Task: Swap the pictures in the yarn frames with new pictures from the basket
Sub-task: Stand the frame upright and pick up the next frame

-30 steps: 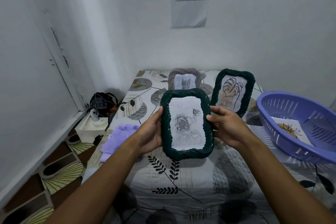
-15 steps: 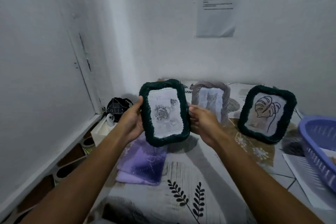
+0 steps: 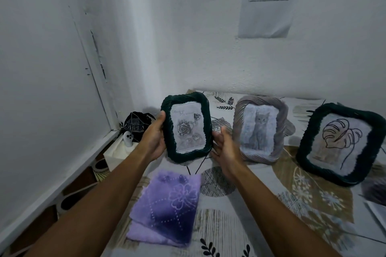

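Left hand [image 3: 153, 139] grips the rose frame [image 3: 186, 127] by its left edge; right hand [image 3: 224, 146], fingers loosely spread, flanks its right edge. Judged light, rigid; yarn wrap affords grip. Hold by side edges.

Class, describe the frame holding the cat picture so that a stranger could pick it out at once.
Start at the patterned bedsheet by the white wall. Three yarn frames stand in a row there. The cat frame is the middle one, grey where its two neighbours are dark green.

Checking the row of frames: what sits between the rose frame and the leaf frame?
Head view: the grey cat frame stands between rose frame and leaf frame.
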